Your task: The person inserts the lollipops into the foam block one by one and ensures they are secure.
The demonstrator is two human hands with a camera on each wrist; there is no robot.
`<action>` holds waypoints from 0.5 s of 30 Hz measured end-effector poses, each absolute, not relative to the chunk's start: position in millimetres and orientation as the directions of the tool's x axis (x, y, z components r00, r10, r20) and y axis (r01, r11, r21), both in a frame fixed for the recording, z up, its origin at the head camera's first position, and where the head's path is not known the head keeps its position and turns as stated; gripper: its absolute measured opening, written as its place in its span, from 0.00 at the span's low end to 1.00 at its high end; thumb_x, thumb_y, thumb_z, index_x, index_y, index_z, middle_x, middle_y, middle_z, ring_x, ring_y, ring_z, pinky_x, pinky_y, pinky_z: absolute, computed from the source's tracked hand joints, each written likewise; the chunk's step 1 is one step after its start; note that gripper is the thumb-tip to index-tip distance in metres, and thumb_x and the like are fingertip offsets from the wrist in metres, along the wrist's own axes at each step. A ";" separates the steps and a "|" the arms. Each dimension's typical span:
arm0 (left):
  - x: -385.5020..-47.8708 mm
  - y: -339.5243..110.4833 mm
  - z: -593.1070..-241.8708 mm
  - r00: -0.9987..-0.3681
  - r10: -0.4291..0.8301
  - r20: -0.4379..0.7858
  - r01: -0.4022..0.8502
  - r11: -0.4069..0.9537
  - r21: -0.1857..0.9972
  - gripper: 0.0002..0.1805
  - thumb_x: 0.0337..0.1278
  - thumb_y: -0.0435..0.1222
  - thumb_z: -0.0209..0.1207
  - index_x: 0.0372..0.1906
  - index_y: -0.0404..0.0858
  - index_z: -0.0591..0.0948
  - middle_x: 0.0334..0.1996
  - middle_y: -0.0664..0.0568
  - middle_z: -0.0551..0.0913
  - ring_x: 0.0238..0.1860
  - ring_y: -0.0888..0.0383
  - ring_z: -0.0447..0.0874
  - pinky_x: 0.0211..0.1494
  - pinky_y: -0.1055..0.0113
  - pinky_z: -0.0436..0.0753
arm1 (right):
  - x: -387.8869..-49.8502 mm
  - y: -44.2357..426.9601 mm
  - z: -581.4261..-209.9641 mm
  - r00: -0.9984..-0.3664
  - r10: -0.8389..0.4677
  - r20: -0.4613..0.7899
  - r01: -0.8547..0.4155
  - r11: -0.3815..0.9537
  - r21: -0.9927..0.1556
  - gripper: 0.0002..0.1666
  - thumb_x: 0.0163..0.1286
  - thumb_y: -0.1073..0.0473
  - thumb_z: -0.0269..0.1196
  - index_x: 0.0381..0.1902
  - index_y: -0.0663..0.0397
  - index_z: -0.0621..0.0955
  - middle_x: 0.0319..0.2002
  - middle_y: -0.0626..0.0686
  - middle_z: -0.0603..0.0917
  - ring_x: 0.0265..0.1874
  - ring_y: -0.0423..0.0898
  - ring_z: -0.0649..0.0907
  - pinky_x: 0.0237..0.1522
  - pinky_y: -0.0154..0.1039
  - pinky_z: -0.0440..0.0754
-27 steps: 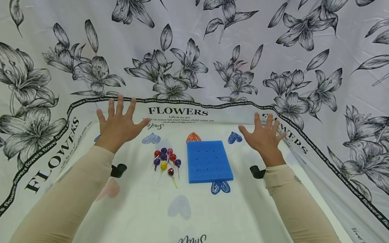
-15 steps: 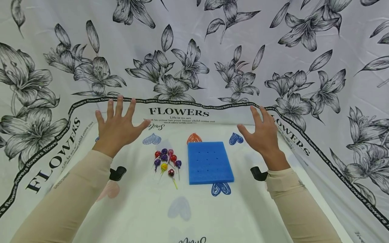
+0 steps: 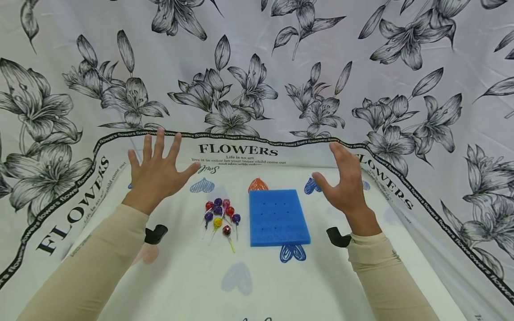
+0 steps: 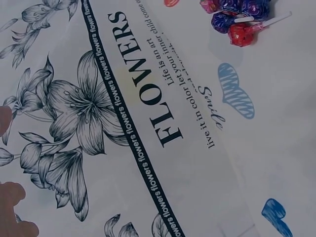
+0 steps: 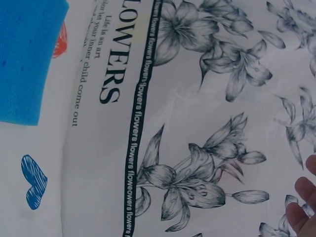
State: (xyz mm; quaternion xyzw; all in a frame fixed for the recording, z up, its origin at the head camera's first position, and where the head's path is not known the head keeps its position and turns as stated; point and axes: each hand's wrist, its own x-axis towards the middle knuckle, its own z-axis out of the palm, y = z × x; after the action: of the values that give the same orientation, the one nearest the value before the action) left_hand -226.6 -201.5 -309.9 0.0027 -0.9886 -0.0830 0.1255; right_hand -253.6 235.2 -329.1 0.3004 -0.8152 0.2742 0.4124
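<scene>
My left hand point(image 3: 155, 178) is raised with spread, straight fingers, to the left of a cluster of wrapped lollipops point(image 3: 217, 223) and touching nothing. The lollipops have red, purple, pink and yellow heads; some also show at the top of the left wrist view. To the right of them lies a flat blue foam block point(image 3: 279, 218) with rows of small holes. Beyond its right side hovers my right hand point(image 3: 345, 185), holding nothing, its thumb apart from the fingers. Only fingertips of each hand show at the edges of the wrist views.
A white cloth point(image 3: 180, 276) with printed hearts covers the table. Behind it hangs a curtain point(image 3: 257, 26) with black lily drawings and a lettered band along its bottom. Black straps point(image 3: 339, 237) sit at both wrists.
My right hand has turned, so its spread fingers now appear closer together and edge-on. The left hand keeps its spread pose. The lollipops and foam block have stayed put.
</scene>
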 end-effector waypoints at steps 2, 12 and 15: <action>-226.3 -201.2 -311.3 -0.968 -0.025 0.250 0.017 0.986 0.164 0.52 0.55 0.74 0.34 0.77 0.53 0.34 0.73 0.48 0.19 0.69 0.45 0.11 0.58 0.37 0.13 | -253.1 234.8 -333.2 -0.461 -0.262 0.848 -0.736 0.647 -0.200 0.46 0.67 0.33 0.55 0.68 0.63 0.67 0.66 0.62 0.69 0.65 0.59 0.66 0.66 0.62 0.52; -226.0 -198.6 -317.5 -0.967 -0.029 0.254 0.014 0.986 0.164 0.52 0.54 0.75 0.33 0.77 0.52 0.36 0.73 0.46 0.21 0.69 0.46 0.11 0.58 0.38 0.13 | -248.9 228.6 -354.4 -0.459 -0.247 0.853 -0.780 0.572 -0.254 0.47 0.66 0.32 0.55 0.69 0.62 0.66 0.66 0.62 0.68 0.66 0.60 0.65 0.67 0.64 0.44; -225.9 -197.9 -318.6 -0.967 -0.029 0.251 0.013 0.987 0.162 0.52 0.55 0.74 0.34 0.77 0.51 0.37 0.73 0.46 0.21 0.69 0.45 0.11 0.58 0.38 0.13 | -248.8 226.5 -362.9 -0.483 -0.252 0.838 -0.774 0.571 -0.274 0.48 0.66 0.31 0.55 0.69 0.63 0.66 0.67 0.63 0.67 0.66 0.60 0.64 0.67 0.64 0.44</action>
State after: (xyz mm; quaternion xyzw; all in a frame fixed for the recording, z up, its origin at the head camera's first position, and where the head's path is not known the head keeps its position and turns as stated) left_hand -225.9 -197.9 -318.6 0.0041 -0.9885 -0.0812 0.1274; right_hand -248.8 226.5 -362.9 0.3229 -0.7946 0.3319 0.3926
